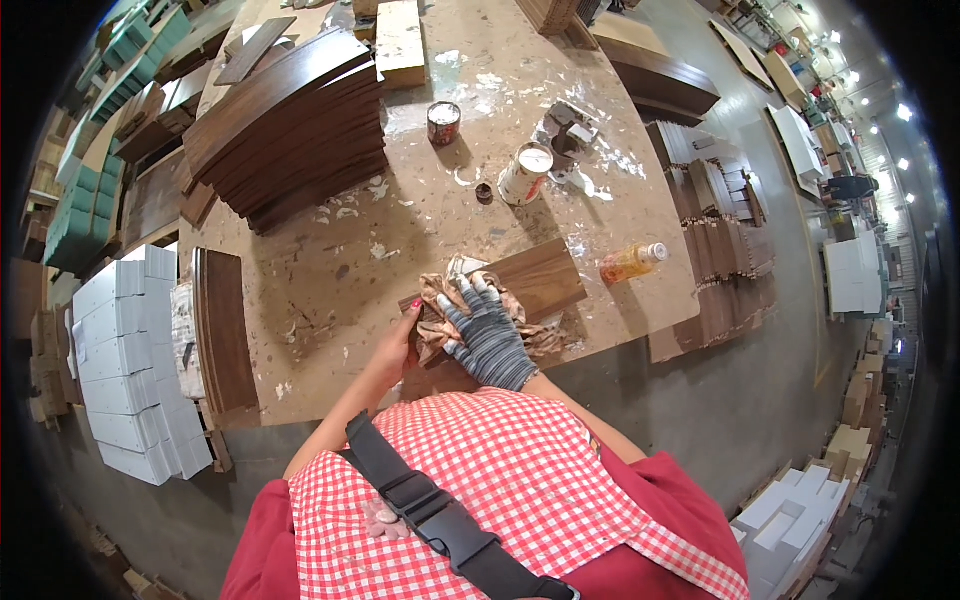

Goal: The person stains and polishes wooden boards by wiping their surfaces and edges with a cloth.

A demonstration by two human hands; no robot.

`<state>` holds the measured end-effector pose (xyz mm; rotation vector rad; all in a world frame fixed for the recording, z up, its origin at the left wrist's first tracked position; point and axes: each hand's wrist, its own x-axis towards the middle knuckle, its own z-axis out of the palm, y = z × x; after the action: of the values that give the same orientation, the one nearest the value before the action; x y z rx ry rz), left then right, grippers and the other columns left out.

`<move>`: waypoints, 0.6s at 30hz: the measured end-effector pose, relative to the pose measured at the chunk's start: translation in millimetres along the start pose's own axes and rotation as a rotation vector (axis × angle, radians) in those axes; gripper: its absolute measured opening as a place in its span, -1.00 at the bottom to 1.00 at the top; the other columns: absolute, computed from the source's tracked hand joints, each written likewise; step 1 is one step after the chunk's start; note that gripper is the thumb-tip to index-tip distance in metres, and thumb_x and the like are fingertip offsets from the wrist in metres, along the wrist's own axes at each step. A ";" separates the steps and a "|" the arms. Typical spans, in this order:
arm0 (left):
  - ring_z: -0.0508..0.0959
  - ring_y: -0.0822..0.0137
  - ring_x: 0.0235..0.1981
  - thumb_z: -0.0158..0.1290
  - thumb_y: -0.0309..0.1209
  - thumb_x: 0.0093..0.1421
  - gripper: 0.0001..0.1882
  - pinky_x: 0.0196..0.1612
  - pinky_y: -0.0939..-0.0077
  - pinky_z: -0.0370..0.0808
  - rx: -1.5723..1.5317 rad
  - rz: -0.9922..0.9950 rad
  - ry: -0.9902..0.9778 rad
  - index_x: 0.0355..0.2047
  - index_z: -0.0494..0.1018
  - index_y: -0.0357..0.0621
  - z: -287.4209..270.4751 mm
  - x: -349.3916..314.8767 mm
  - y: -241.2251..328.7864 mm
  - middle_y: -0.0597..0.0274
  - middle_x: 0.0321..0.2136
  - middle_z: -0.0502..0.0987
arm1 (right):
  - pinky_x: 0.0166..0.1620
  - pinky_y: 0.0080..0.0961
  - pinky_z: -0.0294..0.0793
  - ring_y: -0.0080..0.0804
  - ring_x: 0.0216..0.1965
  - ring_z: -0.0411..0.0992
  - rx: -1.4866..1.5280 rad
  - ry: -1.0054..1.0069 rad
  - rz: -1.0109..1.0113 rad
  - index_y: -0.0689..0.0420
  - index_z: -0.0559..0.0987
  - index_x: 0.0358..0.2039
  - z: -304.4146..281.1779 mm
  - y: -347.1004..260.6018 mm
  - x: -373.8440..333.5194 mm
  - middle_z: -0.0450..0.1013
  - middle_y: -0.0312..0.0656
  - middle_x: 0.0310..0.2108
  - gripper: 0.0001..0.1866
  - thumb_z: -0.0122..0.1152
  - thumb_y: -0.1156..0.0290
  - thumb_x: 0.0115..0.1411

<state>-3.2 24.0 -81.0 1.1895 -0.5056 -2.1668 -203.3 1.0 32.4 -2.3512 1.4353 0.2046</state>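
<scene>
A brown wooden board (535, 280) lies slantwise near the front edge of the worktable. Bare, my left hand (398, 345) grips the board's left end, its fingers partly hidden. My right hand (490, 335) wears a grey striped glove with pale fingertips. It presses a crumpled, brown-stained rag (432, 318) onto the board, fingers laid over the cloth. To the right of the board stands a clear bottle of amber liquid (632, 263). Behind the board are a white-lidded can (526, 175) and a small dark cap or pot (484, 193).
A tall stack of dark boards (290, 130) occupies the table's (330, 270) left side. Toward the back stand an open can (443, 123) and a paint-smeared grey container (570, 132). More boards (228, 330) rest at the left edge, beside stacked white panels (130, 360). Brown pieces (715, 240) are stacked rightward.
</scene>
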 end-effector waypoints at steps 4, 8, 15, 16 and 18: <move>0.57 0.41 -0.37 -0.13 -0.07 0.31 -0.56 -0.38 0.47 0.55 -0.085 0.104 0.071 -0.09 0.40 -0.22 53.1 -16.7 31.4 0.20 -0.30 0.56 | 0.35 -0.12 -0.31 -0.06 0.36 -0.19 -0.089 0.132 0.106 -0.03 0.15 0.28 -5.0 28.0 -12.5 -0.11 -0.06 0.34 -0.30 0.02 0.04 0.16; 0.55 0.41 -0.26 -0.05 -0.06 0.27 -0.51 -0.21 0.47 0.53 -0.009 0.065 0.104 -0.06 0.36 -0.28 46.9 -18.6 34.9 0.20 -0.23 0.54 | 0.34 -0.21 -0.21 -0.10 0.34 -0.12 -0.085 0.399 0.308 0.07 0.15 0.27 12.2 93.5 -15.5 -0.08 -0.02 0.33 -0.31 0.05 0.16 0.15; 0.53 0.48 -0.28 -0.03 -0.23 0.29 -0.67 -0.23 0.56 0.50 0.039 0.226 0.163 -0.10 0.39 -0.24 42.9 -11.0 36.3 0.26 -0.26 0.53 | 0.16 -0.36 0.26 -0.09 0.08 0.30 0.115 0.726 0.406 0.17 0.25 0.19 20.5 181.0 -35.9 0.19 0.00 0.20 -0.47 0.03 0.46 0.19; 0.52 0.49 -0.29 -0.05 -0.25 0.29 -0.70 -0.23 0.59 0.48 -0.010 0.252 0.203 -0.12 0.40 -0.25 41.2 -14.5 39.1 0.26 -0.26 0.54 | 0.16 -0.36 0.26 -0.09 0.08 0.30 0.124 0.724 0.396 0.17 0.25 0.19 10.9 169.0 -35.4 0.19 0.00 0.20 -0.47 0.03 0.46 0.19; 0.52 0.49 -0.29 -0.06 -0.28 0.30 -0.72 -0.23 0.61 0.46 -0.063 0.277 0.246 -0.14 0.42 -0.25 34.8 -20.7 42.2 0.26 -0.26 0.54 | 0.10 -0.43 0.32 -0.20 0.03 0.33 0.666 0.743 0.315 0.15 0.28 0.18 -25.1 130.6 -41.4 0.26 -0.04 0.14 -0.49 0.02 0.49 0.19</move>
<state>-10.5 7.9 -25.3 1.2500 -0.4609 -1.7629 -339.5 -27.9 37.0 -1.6808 1.8031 -1.0070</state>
